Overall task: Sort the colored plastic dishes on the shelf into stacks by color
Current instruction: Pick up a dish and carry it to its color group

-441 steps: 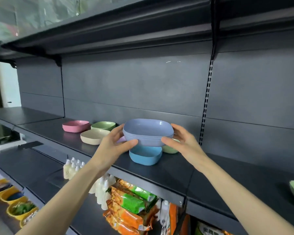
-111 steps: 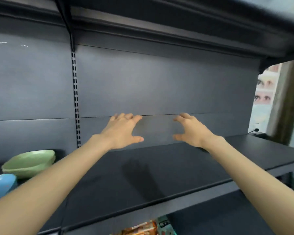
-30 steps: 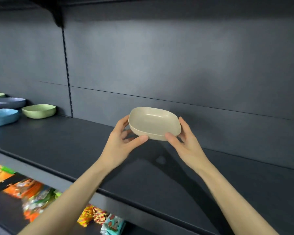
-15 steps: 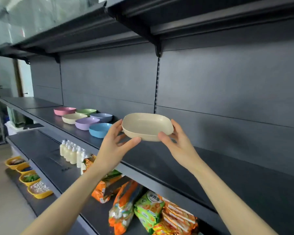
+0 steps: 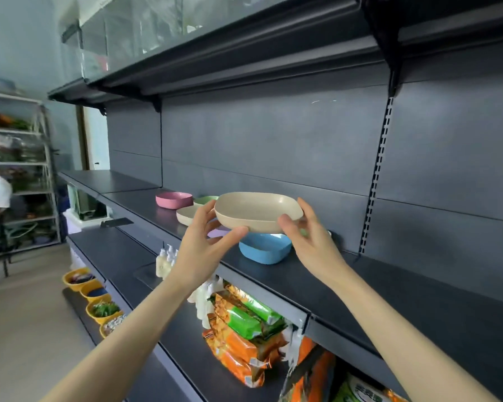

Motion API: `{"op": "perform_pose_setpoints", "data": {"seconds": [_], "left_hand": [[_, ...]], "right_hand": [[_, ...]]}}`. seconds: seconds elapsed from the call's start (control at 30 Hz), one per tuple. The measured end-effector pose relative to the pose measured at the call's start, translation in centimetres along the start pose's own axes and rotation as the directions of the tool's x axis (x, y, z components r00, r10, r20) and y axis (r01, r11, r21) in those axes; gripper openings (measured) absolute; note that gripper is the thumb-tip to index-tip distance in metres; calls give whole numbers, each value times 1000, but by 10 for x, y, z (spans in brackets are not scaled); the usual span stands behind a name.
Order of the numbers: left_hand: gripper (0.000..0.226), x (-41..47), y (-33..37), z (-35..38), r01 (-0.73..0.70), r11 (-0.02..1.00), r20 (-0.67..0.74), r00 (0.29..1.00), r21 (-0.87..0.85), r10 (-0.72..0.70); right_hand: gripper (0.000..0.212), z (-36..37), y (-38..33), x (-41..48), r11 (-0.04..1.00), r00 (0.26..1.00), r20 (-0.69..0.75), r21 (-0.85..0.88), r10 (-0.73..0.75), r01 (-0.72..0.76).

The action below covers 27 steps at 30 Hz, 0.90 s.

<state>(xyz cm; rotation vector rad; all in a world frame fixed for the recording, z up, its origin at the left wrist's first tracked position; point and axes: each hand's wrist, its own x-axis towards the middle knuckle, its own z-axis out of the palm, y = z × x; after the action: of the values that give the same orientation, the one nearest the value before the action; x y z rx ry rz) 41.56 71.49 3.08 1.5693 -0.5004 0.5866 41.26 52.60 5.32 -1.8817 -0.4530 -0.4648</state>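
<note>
While the left hand (image 5: 206, 245) and right hand (image 5: 311, 242) each keep a pinching grip on one end of the held cream dish (image 5: 256, 211), it hangs level above the shelf (image 5: 346, 282), over the blue dish (image 5: 265, 250). Its long axis runs hand to hand. Leftwards and a little farther back sits the resting cream dish (image 5: 186, 214), nearer the left hand. Both look like matte, shallow, rounded-square plastic that should nest easily.
</note>
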Motion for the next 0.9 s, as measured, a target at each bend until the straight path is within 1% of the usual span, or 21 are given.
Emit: {"op": "perform_pose_setpoints", "data": {"seconds": [0.07,0.1,0.2,0.23,0.3,0.37,0.47,0.53,0.63,0.73,0.8,0.9], "left_hand": [[68,19,-19,-17,-10,1000,-12,1000,24,11],[69,28,-29,-24,-6,1000,-18,1000,25,6],[60,64,-63,-53,17,1000,-40,999,19,-16],[55,78,-73,-64,24,999,-42,999,26,-23],[46,104,-89,-84,33,999,-34,999,43,-32],[43,126,-106,-104,39,998,-49,998,41,-37],[40,154,-133,-132,74,996,-71,995,40,-71],[45,170,-153,-150,98,995,-84,992,33,-95],[47,197,-182,-172,116,992,-75,991,42,-112],[46,227,-216,-191,119,992,-14,993,26,-119],[46,245,-235,-199,125,992,43,991,15,-125],[37,271,-266,-210,130,991,157,980,-29,-124]], "right_hand": [[17,24,10,26,1000,1000,-6,26,-7,7],[20,35,18,38,999,1000,-6,33,-5,5],[51,77,38,85,999,1000,-3,45,0,0],[54,90,43,103,999,1000,1,50,8,-8],[50,112,51,132,999,1000,7,34,6,-7],[45,134,57,159,1000,1000,15,17,-4,4],[51,165,66,195,1000,999,39,16,1,-2],[53,185,74,217,1000,998,63,7,3,-3],[43,209,86,246,999,997,70,-33,16,-13],[20,235,101,270,995,998,34,-96,44,-41],[17,246,112,282,990,998,-4,-125,68,-68],[14,263,126,300,972,991,-59,-193,123,-132]]}}
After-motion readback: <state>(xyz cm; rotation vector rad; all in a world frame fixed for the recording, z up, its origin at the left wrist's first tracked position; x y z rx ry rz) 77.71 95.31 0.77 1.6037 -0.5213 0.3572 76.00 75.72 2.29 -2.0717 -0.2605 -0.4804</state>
